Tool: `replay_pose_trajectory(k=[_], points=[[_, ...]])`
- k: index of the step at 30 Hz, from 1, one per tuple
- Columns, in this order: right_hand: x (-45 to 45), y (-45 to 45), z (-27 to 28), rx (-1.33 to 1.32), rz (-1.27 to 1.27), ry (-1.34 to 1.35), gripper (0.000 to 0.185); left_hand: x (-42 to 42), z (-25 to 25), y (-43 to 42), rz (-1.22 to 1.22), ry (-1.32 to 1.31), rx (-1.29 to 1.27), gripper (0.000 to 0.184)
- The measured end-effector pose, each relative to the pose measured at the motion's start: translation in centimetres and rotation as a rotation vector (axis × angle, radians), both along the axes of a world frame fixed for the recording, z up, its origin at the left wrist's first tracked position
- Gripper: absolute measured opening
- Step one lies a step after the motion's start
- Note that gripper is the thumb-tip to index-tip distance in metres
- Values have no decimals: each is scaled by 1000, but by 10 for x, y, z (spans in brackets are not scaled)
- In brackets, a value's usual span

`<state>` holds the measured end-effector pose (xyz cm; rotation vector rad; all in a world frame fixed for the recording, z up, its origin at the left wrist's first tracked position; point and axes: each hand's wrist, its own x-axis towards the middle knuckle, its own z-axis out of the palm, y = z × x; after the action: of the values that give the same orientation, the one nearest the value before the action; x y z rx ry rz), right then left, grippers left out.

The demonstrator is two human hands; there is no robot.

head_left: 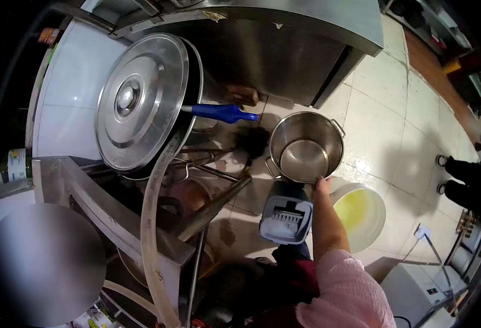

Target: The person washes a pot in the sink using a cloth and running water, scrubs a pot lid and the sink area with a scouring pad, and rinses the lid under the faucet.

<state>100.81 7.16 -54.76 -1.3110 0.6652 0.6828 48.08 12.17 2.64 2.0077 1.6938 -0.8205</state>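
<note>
A person's right hand [321,186] grips a stainless-steel pot [305,150] by its near rim, the vessel lying straight ahead of the fingers over a tiled floor [380,112], loop handles [338,128] set diagonally.

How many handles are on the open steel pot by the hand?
2: one handle at the upper right of the pot, the other handle at its lower left. The right hand covers only a little.
</note>
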Motion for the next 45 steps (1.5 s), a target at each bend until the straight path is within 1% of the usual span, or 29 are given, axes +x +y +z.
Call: replay_pose_trajectory(k=[1,2,3,5,6,7,8,9,10,11,13,15,17,19,21,22,23,25,28,30,33,35,36,38,40,41,42,43,45], points=[[-3,1,-7,-20,-16,19,53,-6,-2,-1,3,2,8,83],[-7,6,-7,25,-108,-44,46,-9,-3,-1,94,-45,-28,83],[-9,7,-5,32,-105,-39,46,-14,-3,-1,185,-93,-65,83],[-11,2,-4,55,49,-65,34,-29,-7,-4,246,-166,-51,83],[-8,-11,-20,-29,140,33,26,-33,-8,-5,304,-242,-45,83],[-8,-22,-48,-127,283,68,27,-26,-6,-5,307,-241,-41,83],[-8,-35,-86,-249,485,30,27,-11,-3,-3,202,-193,-17,83],[-9,-46,-122,-360,690,-36,28,-1,-2,-1,97,-145,8,82],[-11,-59,-153,-443,875,-129,29,0,-2,0,101,-146,13,82],[-17,-81,-209,-453,1003,-261,30,-1,-2,1,84,-238,8,82],[-13,-65,-138,-681,1150,-214,32,11,2,8,69,-337,12,82],[-7,-60,-103,-774,1171,-261,34,36,18,18,95,-169,-146,79],[1,-53,-67,-837,1139,-388,35,-4,2,7,125,-155,-106,78],[6,-37,-19,-854,1044,-518,37,-4,5,4,162,-147,-62,77],[-2,-8,44,-810,966,-563,37,36,22,14,139,172,-125,78],[-4,5,68,-762,893,-588,36,-79,-21,-22,-384,279,-19,84],[-8,10,60,-461,828,-583,24,-52,-9,-14,-367,270,-6,84],[-22,43,157,-25,758,-300,20,30,29,19,237,133,-223,91],[-37,78,245,102,911,-258,20,-26,3,2,206,-20,-121,98],[-47,100,300,167,975,-226,20,-15,8,3,233,-9,-109,97],[-64,119,347,255,1102,-215,21,-5,20,3,233,3,-81,95],[-68,128,385,347,1148,-17,25,-3,26,4,219,-12,-54,95],[-70,126,395,245,1209,-12,29,-2,30,5,241,-9,-73,95],[-62,114,367,-98,1507,-253,30,-7,27,1,227,-32,-49,94],[-47,81,332,-718,2198,-825,32,-16,22,-2,232,-81,-26,92],[-44,60,328,-898,2425,-941,33,-19,23,-3,228,-113,-19,91],[-41,38,328,-930,2468,-937,34,-18,33,-4,201,-192,29,88],[-21,8,273,-799,2325,-1100,34,-23,35,-5,191,-204,31,88],[15,-49,172,-525,2041,-1410,34,-37,34,-7,183,-322,58,78]])
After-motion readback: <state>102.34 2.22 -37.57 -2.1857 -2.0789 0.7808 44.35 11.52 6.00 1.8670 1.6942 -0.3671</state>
